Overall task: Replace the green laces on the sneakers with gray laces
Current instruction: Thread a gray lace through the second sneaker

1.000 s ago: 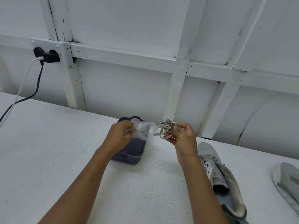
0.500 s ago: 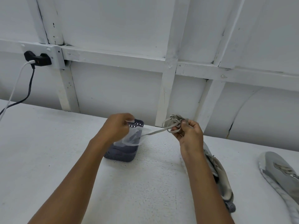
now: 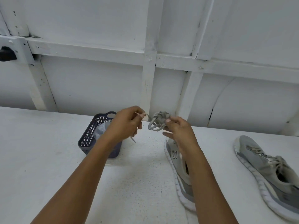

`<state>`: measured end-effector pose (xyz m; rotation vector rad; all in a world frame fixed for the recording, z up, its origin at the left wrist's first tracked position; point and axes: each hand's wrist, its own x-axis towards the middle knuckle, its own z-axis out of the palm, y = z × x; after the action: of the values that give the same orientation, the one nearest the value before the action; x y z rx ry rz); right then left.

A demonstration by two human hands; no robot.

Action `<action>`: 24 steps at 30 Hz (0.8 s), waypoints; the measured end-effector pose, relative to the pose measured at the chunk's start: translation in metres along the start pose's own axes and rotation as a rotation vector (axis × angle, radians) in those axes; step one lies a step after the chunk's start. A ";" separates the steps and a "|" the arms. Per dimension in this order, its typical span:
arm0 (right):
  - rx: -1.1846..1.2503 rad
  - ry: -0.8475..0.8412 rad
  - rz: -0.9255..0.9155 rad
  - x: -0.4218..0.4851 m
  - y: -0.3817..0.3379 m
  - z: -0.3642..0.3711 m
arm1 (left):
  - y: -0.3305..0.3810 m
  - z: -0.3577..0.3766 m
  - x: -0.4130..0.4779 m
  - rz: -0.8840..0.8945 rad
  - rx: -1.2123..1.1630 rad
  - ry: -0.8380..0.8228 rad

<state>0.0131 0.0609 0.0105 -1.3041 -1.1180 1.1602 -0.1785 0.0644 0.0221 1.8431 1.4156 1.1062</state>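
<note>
A bundle of gray lace [image 3: 157,121] hangs in the air between my hands, above the white table [image 3: 48,159]. My right hand [image 3: 179,131] pinches the coiled bundle. My left hand [image 3: 127,123] pinches one loose end of the same lace, whose tip dangles below the hand. One gray sneaker [image 3: 181,173] lies under my right forearm, partly hidden. A second gray sneaker [image 3: 267,172] with pale laces lies at the far right.
A dark perforated plastic basket [image 3: 92,135] stands on the table behind my left forearm, with a clear plastic bag [image 3: 101,130] inside it. A white panelled wall [image 3: 145,70] rises along the table's back edge. A black plug [image 3: 6,54] sits at the far left.
The clear bag has left my left hand and now lies in the basket. My left hand now pinches a lace end next to the bundle. The view has shifted right.
</note>
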 end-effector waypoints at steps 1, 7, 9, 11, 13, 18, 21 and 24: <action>-0.164 -0.047 0.010 -0.002 0.000 0.000 | 0.004 -0.001 0.000 -0.014 -0.074 0.025; -0.451 -0.079 0.019 -0.014 -0.002 -0.014 | 0.022 0.006 -0.002 -0.246 -0.579 -0.087; -0.371 -0.149 0.037 -0.018 -0.009 -0.025 | 0.024 0.017 -0.001 -0.231 -0.551 -0.101; -0.302 -0.244 0.055 -0.020 -0.015 -0.035 | 0.026 0.030 0.001 -0.194 -0.465 -0.036; -0.334 -0.323 0.046 -0.021 -0.018 -0.042 | 0.030 0.042 0.001 -0.172 -0.388 0.066; -0.485 -0.329 -0.063 -0.012 -0.016 -0.048 | 0.045 0.057 0.002 -0.143 -0.213 0.132; -0.478 -0.348 -0.142 -0.005 -0.016 -0.053 | 0.047 0.060 0.002 -0.104 0.070 0.120; -0.443 -0.313 -0.141 0.000 -0.019 -0.064 | 0.048 0.057 0.000 -0.112 0.306 0.092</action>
<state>0.0767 0.0556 0.0302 -1.3709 -1.7444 1.0696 -0.1052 0.0535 0.0330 1.9086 1.8023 0.9715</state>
